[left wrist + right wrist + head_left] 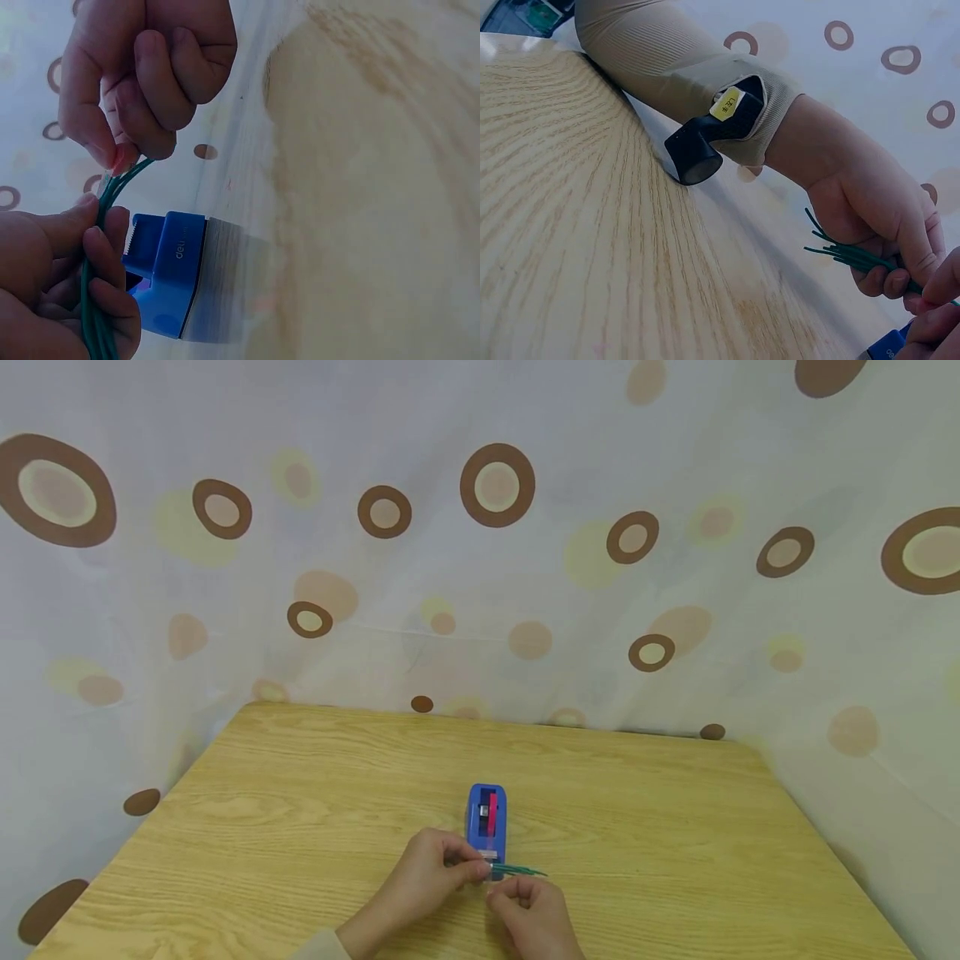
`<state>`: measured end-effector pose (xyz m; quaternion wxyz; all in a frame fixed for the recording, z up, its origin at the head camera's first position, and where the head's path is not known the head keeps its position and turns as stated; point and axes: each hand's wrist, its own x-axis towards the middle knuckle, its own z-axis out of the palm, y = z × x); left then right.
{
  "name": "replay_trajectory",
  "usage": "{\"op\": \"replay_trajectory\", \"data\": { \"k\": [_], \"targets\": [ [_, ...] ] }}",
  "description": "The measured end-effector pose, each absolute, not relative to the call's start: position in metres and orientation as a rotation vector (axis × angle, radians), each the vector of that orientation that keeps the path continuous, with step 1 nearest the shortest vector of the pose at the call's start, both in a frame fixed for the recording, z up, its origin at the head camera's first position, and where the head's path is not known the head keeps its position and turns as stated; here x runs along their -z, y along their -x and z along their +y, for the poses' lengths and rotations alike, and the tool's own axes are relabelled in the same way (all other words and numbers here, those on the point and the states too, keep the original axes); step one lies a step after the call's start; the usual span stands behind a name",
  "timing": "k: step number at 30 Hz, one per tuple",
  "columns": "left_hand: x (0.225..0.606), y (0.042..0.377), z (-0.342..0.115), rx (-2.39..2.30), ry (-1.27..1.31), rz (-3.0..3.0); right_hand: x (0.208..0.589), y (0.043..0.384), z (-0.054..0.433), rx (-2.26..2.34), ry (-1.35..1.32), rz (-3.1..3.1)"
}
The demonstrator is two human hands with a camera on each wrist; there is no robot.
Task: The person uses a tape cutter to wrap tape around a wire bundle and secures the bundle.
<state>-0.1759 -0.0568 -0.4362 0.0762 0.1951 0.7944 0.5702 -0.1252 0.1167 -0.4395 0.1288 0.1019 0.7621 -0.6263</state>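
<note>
Midway between the left and right edges of the table (pixel 675 827), your left hand (pixel 438 870) curls round the green strands (pixel 94 322), probably to keep them bundled, by the near end of the blue dispenser (pixel 176 262). Your right hand (pixel 536 910) pinches, thumb against forefinger, what looks like clear tape (pixel 106 181) beside them. The dispenser's toothed end points at you, apparently so tape comes within easy reach.
</note>
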Motion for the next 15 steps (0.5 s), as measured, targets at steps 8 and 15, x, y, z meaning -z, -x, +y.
{"op": "replay_trajectory", "data": {
  "k": [8, 15],
  "targets": [
    [0.4355, 0.1749, -0.0575, -1.737, -0.554, 2.345, 0.442, 0.1242, 0.1193, 1.799, -0.272, 2.235],
    [0.4387, 0.1763, -0.0584, -1.699, -0.585, 2.378, 0.4438, 0.1248, 0.1214, 1.743, -0.283, 2.258]
  ]
}}
